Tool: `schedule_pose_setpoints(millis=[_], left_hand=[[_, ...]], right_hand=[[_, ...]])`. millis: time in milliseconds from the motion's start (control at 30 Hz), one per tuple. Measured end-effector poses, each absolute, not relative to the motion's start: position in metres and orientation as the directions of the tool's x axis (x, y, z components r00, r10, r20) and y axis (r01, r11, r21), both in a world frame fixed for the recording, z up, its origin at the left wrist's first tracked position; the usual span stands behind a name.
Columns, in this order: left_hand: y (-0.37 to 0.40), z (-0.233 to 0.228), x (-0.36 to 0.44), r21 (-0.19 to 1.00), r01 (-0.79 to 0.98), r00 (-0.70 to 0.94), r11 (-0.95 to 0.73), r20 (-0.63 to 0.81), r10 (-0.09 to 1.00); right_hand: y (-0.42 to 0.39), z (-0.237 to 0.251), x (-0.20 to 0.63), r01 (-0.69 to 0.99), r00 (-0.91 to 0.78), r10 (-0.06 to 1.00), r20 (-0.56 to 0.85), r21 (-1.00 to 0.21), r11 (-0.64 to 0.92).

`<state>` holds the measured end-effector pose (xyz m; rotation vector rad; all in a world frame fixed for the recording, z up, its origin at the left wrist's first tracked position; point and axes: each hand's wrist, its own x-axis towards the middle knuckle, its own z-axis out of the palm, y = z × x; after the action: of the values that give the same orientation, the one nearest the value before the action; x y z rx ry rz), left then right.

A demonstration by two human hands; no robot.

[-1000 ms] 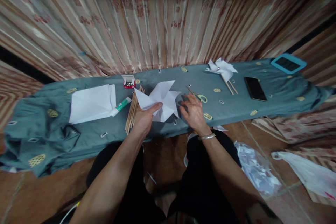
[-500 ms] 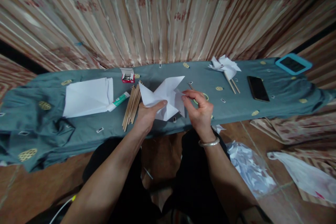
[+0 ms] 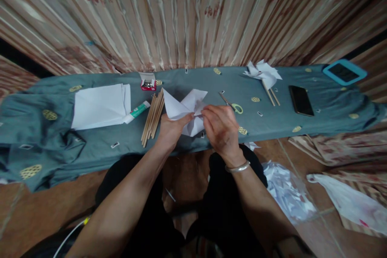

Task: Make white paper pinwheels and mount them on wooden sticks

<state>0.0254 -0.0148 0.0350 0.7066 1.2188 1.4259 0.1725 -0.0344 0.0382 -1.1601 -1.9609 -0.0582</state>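
White cut paper sheet point(image 3: 186, 111), half-folded into a pinwheel, at the bench's near edge, mid-length. Left hand point(image 3: 172, 129) pinches its lower left flap, thumb on top. Right hand point(image 3: 222, 131) fingertips pressed together, pinching a flap tip toward the centre. Risk: flaps spring open or tear if the centre grip slips; wooden sticks point(image 3: 152, 117) just left could get knocked. Glue tube point(image 3: 137, 111) label unreadable; no legible writing.

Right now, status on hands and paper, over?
Left hand and right hand both gripping the folded paper over the table edge. Sticks left of it, scissors right. Nothing blocking.
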Motion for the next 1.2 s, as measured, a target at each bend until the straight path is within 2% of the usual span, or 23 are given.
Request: schedule_pose_setpoints(millis=[333, 533, 767, 967, 1100, 1200], left_hand=[[-0.0174, 0.0393, 0.0228, 0.935, -0.329, -0.160, 0.134, -0.195, 0.968], [-0.0186, 0.0397, 0.0226, 0.937, -0.328, -0.132, 0.120, -0.171, 0.976], [-0.0176, 0.0378, 0.0232, 0.942, -0.314, -0.156, 0.118, -0.174, 0.972], [-0.0176, 0.0392, 0.0236, 0.941, -0.307, -0.196, 0.144, -0.211, 0.958], [-0.0168, 0.0390, 0.0230, 0.932, -0.337, -0.205, 0.136, -0.213, 0.955], [-0.0148, 0.0363, 0.0213, 0.930, -0.352, -0.209, 0.107, -0.190, 0.959]], right_hand=[[-0.0334, 0.0397, 0.1728, 0.770, -0.228, 0.695, 0.682, -0.311, 0.558], [-0.0337, 0.0398, 0.1734, 0.795, -0.255, 0.664, 0.703, -0.239, 0.558], [-0.0343, 0.0409, 0.1717, 0.803, -0.266, 0.669, 0.694, -0.224, 0.552], [-0.0344, 0.0404, 0.1699, 0.820, -0.285, 0.633, 0.720, -0.160, 0.550], [-0.0376, 0.0424, 0.1702, 0.814, -0.280, 0.651, 0.705, -0.186, 0.551], [-0.0396, 0.0447, 0.1717, 0.803, -0.192, 0.688, 0.700, -0.290, 0.520]])
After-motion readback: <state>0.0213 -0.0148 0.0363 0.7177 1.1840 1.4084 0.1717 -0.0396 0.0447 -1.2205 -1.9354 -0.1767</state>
